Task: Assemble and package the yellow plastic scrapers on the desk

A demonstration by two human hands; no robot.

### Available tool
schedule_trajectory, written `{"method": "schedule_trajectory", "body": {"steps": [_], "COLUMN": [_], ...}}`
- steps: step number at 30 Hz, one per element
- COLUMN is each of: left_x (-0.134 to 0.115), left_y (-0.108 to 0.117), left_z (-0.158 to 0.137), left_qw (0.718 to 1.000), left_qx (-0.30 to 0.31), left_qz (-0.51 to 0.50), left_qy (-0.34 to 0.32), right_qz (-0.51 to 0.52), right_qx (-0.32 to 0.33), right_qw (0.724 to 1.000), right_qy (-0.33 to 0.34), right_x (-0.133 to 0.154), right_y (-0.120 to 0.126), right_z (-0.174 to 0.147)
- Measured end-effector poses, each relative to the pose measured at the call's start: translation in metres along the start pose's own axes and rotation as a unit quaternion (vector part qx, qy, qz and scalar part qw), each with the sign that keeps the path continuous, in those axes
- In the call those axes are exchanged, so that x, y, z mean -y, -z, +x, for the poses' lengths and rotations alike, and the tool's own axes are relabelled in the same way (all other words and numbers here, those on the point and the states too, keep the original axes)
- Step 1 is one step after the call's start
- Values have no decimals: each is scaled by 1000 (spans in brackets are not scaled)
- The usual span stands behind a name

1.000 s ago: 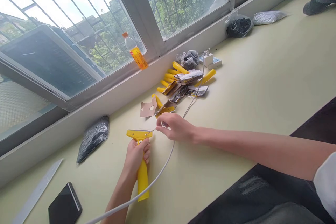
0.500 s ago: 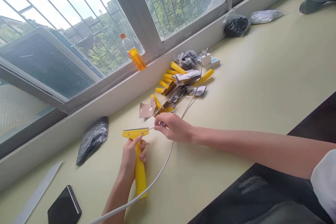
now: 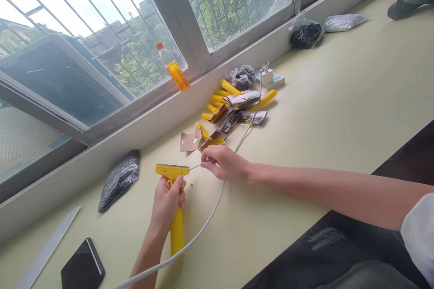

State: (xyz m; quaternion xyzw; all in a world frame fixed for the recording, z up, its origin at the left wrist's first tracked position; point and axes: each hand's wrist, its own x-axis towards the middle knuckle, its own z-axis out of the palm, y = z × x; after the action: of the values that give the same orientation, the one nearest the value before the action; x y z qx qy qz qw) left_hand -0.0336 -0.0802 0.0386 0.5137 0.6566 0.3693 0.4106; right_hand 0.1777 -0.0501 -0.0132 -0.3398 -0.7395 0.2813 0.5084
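My left hand [image 3: 169, 198] is closed round the upper handle of a yellow scraper [image 3: 176, 230], its head with a metal blade edge facing away from me. Two small screws show on the scraper's head. Between the fingertips of my right hand [image 3: 222, 162] is a screwdriver [image 3: 195, 167], mostly hidden by the fingers. Its thin shaft points left, with the tip at or close to the right end of the scraper head; whether it touches I cannot tell. A tiny metal piece, perhaps a screw [image 3: 191, 184], lies on the table beside the scraper.
A white cable [image 3: 203, 230] runs across the table to a charger [image 3: 266, 76]. Yellow scrapers [image 3: 217, 99] and packaging cards [image 3: 244, 98] are heaped beyond my right hand. Left are a black bag [image 3: 120, 180], a phone [image 3: 83, 264] and a flat strip [image 3: 49, 246]. A bottle [image 3: 174, 70] stands at the window.
The scraper in my left hand has shifted slightly left and turned a little. The screwdriver tip has come off the right-hand screw to the head's right edge. My right hand has hardly moved.
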Motion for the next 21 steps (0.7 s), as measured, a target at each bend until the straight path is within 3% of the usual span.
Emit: {"method": "schedule_trajectory", "body": {"steps": [3,6,9,14,17,21], "left_x": [1,1,1,-1,-2,-1], "left_y": [6,8,4,-3,-4,1], "left_z": [0,-3,-7,-13,-14,-11], "left_qw": [990,961,937,892,898,929], "left_qx": [-63,-111,-104,-97,-74,-41], "left_qz": [126,237,301,428,427,366], "left_qy": [-22,-88,-139,-107,-81,-34], "right_qz": [1,-1,-4,-13,-15,-18], "right_qx": [4,5,8,9,10,14], "right_qw": [1000,1000,1000,1000,1000,1000], "right_qy": [-3,-2,4,12,11,7], "right_x": [-1,-1,-1,-2,-2,-2], "right_y": [0,-1,-3,-5,-5,-6], "right_z": [0,-1,-2,-4,-4,-3]}}
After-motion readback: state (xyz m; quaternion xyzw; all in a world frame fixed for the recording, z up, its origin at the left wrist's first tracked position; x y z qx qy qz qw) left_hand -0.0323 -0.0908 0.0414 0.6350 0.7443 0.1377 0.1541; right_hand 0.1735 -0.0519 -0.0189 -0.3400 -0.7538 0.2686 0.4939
